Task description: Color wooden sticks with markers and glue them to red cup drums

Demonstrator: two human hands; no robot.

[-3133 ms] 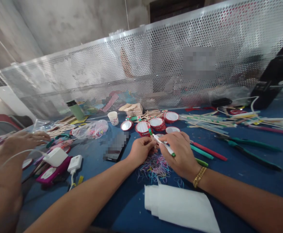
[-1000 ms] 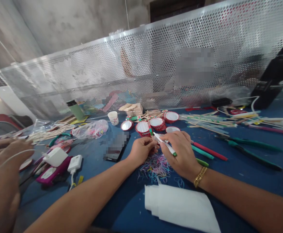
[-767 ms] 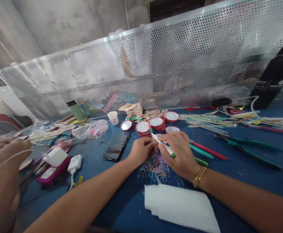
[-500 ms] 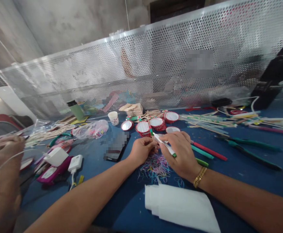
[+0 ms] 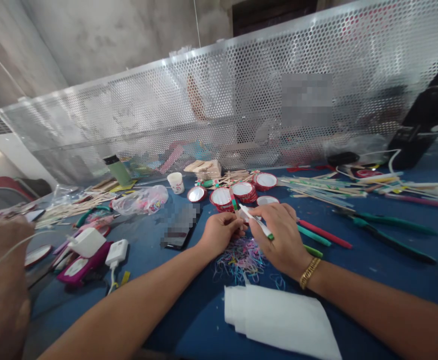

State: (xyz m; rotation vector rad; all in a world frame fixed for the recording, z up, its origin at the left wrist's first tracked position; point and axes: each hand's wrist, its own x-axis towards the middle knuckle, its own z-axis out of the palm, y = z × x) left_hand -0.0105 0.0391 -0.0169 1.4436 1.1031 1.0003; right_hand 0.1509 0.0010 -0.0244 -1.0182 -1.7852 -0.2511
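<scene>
My right hand (image 5: 281,237) is closed on a white stick with green ends (image 5: 255,222), held slantwise over a heap of thin coloured rubber bands (image 5: 239,260). My left hand (image 5: 221,231) is pinched shut at the stick's far end, and what its fingertips hold is too small to make out. Both hands meet just in front of several red-rimmed round cups (image 5: 242,191). A gold bracelet (image 5: 308,273) sits on my right wrist.
A folded white cloth (image 5: 279,320) lies near me on the blue table (image 5: 372,260). A phone (image 5: 179,227), chargers (image 5: 91,245), pliers (image 5: 387,232), coloured pens (image 5: 322,232) and wooden sticks (image 5: 339,187) lie around. Another person's hands (image 5: 1,240) work at far left. A perforated metal screen (image 5: 241,100) closes the back.
My hands have stayed together on the stick, shifting it only slightly. The other person's hands at the left have drawn back toward the left edge.
</scene>
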